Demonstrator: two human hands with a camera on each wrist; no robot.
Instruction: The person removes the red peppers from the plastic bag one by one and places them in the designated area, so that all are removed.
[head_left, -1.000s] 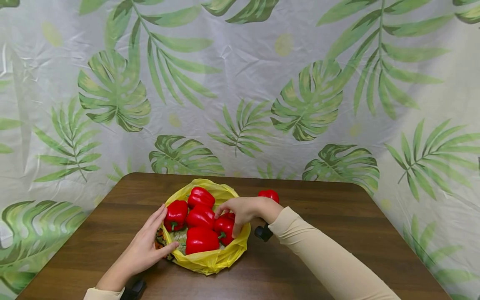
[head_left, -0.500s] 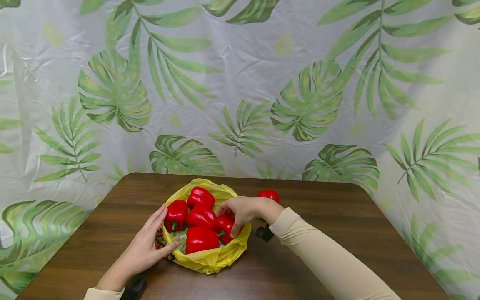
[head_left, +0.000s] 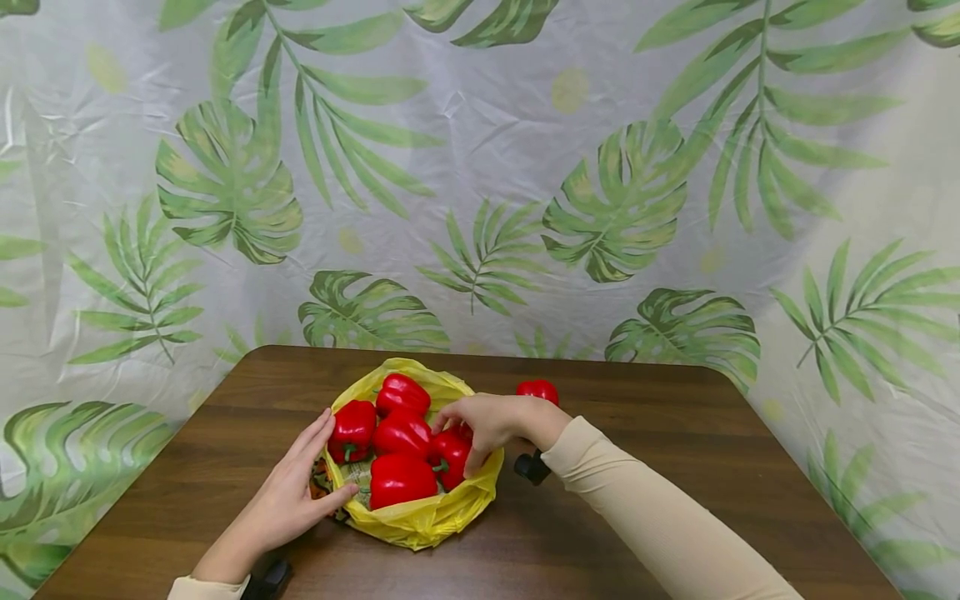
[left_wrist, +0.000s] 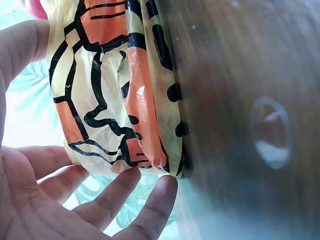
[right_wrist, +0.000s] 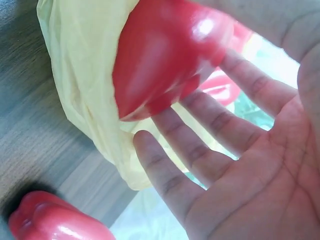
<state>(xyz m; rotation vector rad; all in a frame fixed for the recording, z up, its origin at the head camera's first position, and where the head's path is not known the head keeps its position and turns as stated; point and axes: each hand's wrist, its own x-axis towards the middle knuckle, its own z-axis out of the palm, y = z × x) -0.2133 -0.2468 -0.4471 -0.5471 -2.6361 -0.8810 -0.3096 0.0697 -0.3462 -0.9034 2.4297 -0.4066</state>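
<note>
A yellow plastic bag (head_left: 420, 529), its rim spread wide, stands on the table with several red bell peppers (head_left: 403, 481) inside. The left hand (head_left: 288, 492) rests along the bag's left side, thumb at the rim and fingers extended. In the left wrist view, its fingertips touch the bag's printed outer wall (left_wrist: 105, 100). Reaching in from the right, the right hand (head_left: 487, 425) holds the rightmost bell pepper (head_left: 448, 458) between thumb and fingers. The right wrist view shows that pepper (right_wrist: 165, 55) close against the bag's yellow wall (right_wrist: 85, 75); the hand partly hides it.
One more red bell pepper (head_left: 537, 389) lies on the brown wooden table (head_left: 637, 417) behind the right wrist, outside the bag. A leaf-patterned curtain (head_left: 480, 167) hangs behind the table's far edge. Dark wrist cameras (head_left: 531, 467) are strapped to the wrists.
The right hand's bell pepper has shifted and turned slightly within the bag. The front pepper has slid a little left. The left hand has stayed in place.
</note>
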